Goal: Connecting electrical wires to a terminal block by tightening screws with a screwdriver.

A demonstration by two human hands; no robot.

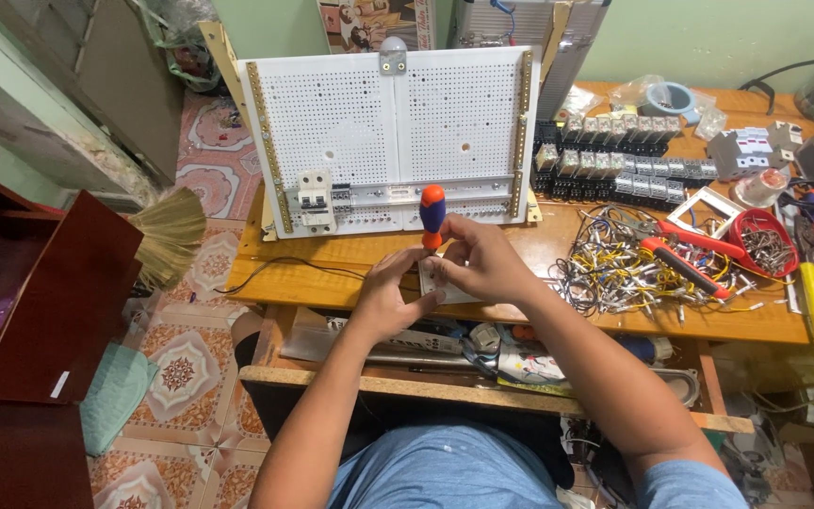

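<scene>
My right hand (480,262) grips a screwdriver (432,213) with a blue and orange handle, held upright with the tip down. Its tip meets a small pale flat part (437,286) at the front edge of the wooden table (332,269). My left hand (390,295) holds that part from the left side. Just behind my hands leans a white perforated mounting panel (388,123), with a white circuit breaker (314,201) and grey terminal blocks (398,196) along its lower rail.
A tangle of short wires (614,269) lies right of my hands with red cutters (685,267) and a red bowl of small parts (767,240). Rows of relays (614,155) stand behind. A broom (170,231) and dark red cabinet (40,302) stand left.
</scene>
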